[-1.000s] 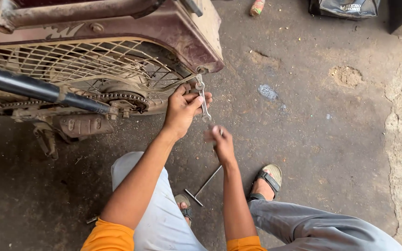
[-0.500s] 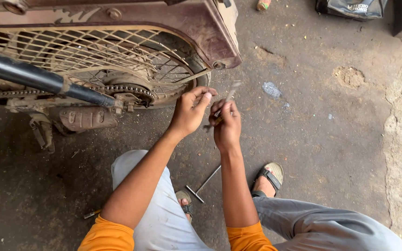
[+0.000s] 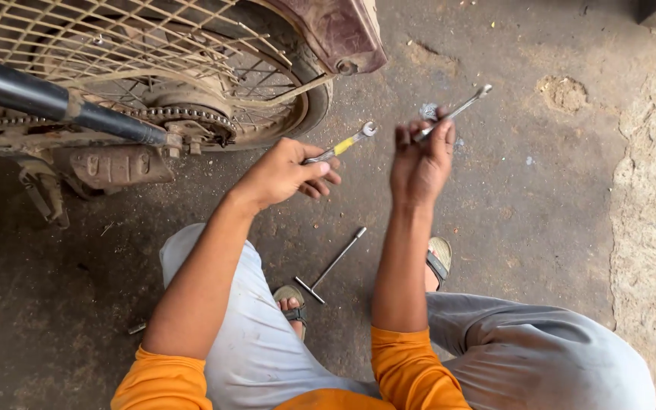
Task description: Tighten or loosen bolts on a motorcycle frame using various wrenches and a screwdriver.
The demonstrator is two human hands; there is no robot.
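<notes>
Concrete floor (image 3: 540, 228) lies under you. Your left hand (image 3: 286, 173) grips a yellow-marked spanner (image 3: 343, 143); your right hand (image 3: 419, 159) pinches a plain spanner (image 3: 457, 110), both beside the wheel (image 3: 298, 114).

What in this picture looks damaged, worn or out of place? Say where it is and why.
The motorcycle's rear mudguard looks rusty and chipped along its edge. A T-handle tool lies loose on the concrete floor between the person's feet. The floor itself is stained and pitted.

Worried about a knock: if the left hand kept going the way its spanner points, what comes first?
Probably nothing: left hand, holding the yellow-banded steel spanner, points up-right over bare concrete floor; depth is unclear.
</notes>
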